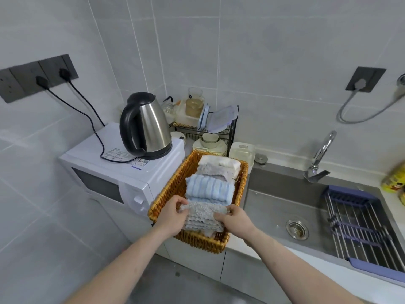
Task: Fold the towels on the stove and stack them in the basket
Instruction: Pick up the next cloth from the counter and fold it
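Hands: left (pixel 173 216), right (pixel 235 221) pinching folded grey towel (pixel 201 218) over wicker basket (pixel 173 185).

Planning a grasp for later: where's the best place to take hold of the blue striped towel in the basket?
Judging by its pose, pinch the blue striped towel at its two short ends, coming from above. It lies folded across the wicker basket, top exposed, with other towels close in front and behind.

Bright, even, soft-shadowed light; wide-angle bending at edges, right edge blurred.
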`<state>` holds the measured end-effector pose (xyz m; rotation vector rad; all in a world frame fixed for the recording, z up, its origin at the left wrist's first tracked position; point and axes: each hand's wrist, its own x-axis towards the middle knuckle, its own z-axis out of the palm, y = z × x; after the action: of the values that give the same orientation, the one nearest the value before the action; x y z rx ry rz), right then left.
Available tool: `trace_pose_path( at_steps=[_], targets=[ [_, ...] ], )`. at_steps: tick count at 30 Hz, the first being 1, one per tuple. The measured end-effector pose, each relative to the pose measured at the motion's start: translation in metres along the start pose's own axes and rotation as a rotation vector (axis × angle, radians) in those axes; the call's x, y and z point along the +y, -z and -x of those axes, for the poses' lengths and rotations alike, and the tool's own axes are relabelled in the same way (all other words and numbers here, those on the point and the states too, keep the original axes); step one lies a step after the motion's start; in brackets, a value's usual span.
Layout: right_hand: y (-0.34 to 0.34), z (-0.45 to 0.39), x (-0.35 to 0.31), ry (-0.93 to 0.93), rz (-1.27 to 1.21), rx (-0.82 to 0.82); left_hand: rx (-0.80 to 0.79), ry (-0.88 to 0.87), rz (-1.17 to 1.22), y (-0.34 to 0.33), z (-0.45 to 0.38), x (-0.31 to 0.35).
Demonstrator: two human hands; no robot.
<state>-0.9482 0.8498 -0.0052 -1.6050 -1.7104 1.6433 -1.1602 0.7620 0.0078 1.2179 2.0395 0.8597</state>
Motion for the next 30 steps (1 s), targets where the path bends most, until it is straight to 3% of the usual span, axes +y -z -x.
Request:
trace_pose_path(
  at_steps=[11,18,22,25,30],
  targets=[
    [-0.014,-0.034,0.002,-0.029,0.152,0.091,-0.045,-0.107,0.034,-0.01,-0.047,-0.036],
    [-0.038,-0.027,-0.008,-0.081,0.352,0.278,-0.224,-0.177,-0.086,-0.007,-0.059,-0.057],
    [-0.057,-0.013,-0.007,0.054,0.405,0.516,-0.105,-0.325,-0.157,0.001,-0.058,-0.062],
    [-0.07,0.0,0.0,0.215,0.392,0.655,-0.14,-0.455,-0.196,0.003,-0.057,-0.066],
    [-0.087,0.005,0.016,0.356,0.553,0.595,-0.179,-0.595,-0.298,0.007,-0.059,-0.071]
  ],
)
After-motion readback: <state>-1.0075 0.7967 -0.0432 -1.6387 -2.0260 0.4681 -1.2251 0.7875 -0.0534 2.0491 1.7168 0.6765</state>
